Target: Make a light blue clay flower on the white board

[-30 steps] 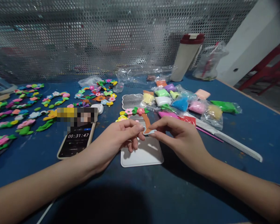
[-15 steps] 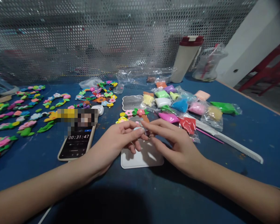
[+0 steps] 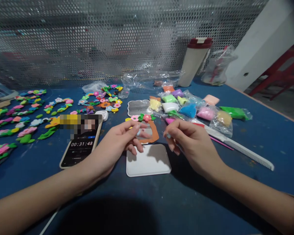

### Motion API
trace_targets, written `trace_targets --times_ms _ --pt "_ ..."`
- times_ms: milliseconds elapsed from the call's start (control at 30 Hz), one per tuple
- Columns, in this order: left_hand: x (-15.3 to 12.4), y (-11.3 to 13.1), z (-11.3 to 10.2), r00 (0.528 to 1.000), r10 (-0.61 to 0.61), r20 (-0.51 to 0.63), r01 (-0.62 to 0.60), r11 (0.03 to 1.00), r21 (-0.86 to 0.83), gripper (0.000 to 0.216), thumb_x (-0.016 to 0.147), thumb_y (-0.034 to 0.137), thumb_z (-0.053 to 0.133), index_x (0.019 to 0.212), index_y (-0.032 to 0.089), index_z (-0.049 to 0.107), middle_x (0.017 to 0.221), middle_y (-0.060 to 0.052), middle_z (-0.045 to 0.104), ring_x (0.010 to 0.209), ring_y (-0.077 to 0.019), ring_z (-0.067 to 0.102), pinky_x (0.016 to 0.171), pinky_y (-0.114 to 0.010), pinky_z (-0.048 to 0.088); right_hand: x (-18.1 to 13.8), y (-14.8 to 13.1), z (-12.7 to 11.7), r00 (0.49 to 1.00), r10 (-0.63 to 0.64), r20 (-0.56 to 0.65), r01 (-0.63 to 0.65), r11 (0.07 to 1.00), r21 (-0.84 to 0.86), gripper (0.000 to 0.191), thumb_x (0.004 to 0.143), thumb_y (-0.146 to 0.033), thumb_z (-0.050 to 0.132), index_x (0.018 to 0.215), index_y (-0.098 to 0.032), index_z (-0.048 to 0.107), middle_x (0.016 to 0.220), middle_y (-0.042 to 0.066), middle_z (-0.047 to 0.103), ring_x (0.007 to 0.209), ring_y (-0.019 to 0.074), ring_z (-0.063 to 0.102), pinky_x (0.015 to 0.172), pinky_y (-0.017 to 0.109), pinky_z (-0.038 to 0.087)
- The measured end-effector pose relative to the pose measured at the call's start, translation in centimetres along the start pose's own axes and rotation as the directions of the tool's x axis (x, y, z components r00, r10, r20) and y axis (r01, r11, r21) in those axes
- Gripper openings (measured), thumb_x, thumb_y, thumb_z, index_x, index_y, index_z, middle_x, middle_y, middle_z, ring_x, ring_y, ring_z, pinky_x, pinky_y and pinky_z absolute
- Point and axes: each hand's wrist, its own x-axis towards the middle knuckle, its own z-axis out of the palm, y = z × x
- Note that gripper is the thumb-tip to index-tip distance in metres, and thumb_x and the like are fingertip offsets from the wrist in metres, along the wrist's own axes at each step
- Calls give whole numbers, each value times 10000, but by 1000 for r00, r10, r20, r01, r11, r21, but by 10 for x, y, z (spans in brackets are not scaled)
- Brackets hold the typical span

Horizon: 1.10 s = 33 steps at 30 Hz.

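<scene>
My left hand is pinched, thumb against fingertips, on a small pale blue bit of clay just in front of the brown clay frame. The frame has pink flowers and green leaves along its top edge. My right hand is curled a little to the right of the frame. Its thumb and forefinger are closed on a tiny pale blue piece. A white square plate lies on the blue table between and below both hands.
A phone showing a running timer lies left of my left hand. Several clay flower pieces cover the left. Bags of coloured clay, a white comb, a red-capped bottle and a perforated metal screen stand behind.
My hands were together over the frame, pinching one pale piece. They have drawn apart, each with a bit of it, and the frame now shows between them.
</scene>
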Motion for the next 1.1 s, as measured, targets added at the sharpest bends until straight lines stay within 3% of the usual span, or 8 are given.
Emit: trace_targets --times_ms 133,233,300,400,567,733,900,1100 --pt "-2 -3 1 994 -35 100 31 999 43 253 891 393 530 818 158 589 642 49 580 410 -17 414 433 -150 325 3 4 2 998 35 52 -38 997 61 83 797 -217 677 765 -182 609 696 -32 637 612 68 590 580 177 470" --pt "-2 -3 1 996 -36 79 28 994 102 262 873 390 558 765 152 582 572 64 518 422 -20 370 438 -149 287 4 7 3 995 31 92 -46 986 157 51 875 -227 569 883 -188 601 809 -7 664 716 96 640 691 233 505" --pt "-2 -2 2 998 -41 53 34 991 126 241 868 382 565 777 160 586 550 69 486 447 -35 365 455 -154 292 5 7 3 995 53 88 -66 986 150 136 919 -266 494 871 -181 589 729 -17 648 611 77 603 618 218 484" --pt "-3 0 4 998 -50 43 42 985 168 228 872 368 548 774 165 583 522 72 445 463 -53 359 467 -165 298 5 7 1 996 65 62 -67 997 42 116 850 -265 609 778 -177 586 624 -48 588 536 58 521 528 186 417" --pt "-5 3 5 998 -7 65 -11 961 277 197 851 351 558 783 168 584 621 54 471 496 -61 375 462 -182 287 6 9 0 993 40 111 -43 999 28 37 825 -210 638 859 -196 629 802 -23 653 749 92 615 698 214 476" --pt "-6 4 3 997 9 72 -32 945 325 285 879 408 503 750 164 572 534 71 360 456 -63 281 414 -197 187 3 5 0 997 59 58 -57 997 -44 120 817 -275 652 739 -188 628 622 -54 597 547 58 520 524 175 416" --pt "-3 0 3 1000 1 23 -7 969 248 314 901 431 447 727 177 506 517 79 303 446 -72 244 415 -215 174 2 3 0 998 27 49 -25 999 -46 68 861 -226 591 860 -198 654 774 -25 675 707 84 628 666 198 479" --pt "-3 2 6 999 -36 20 30 966 258 330 926 370 411 653 183 419 492 72 347 449 -79 273 451 -232 200 2 6 0 1000 13 16 -10 981 -195 85 806 -267 659 770 -192 643 696 -30 651 613 93 577 564 213 436"
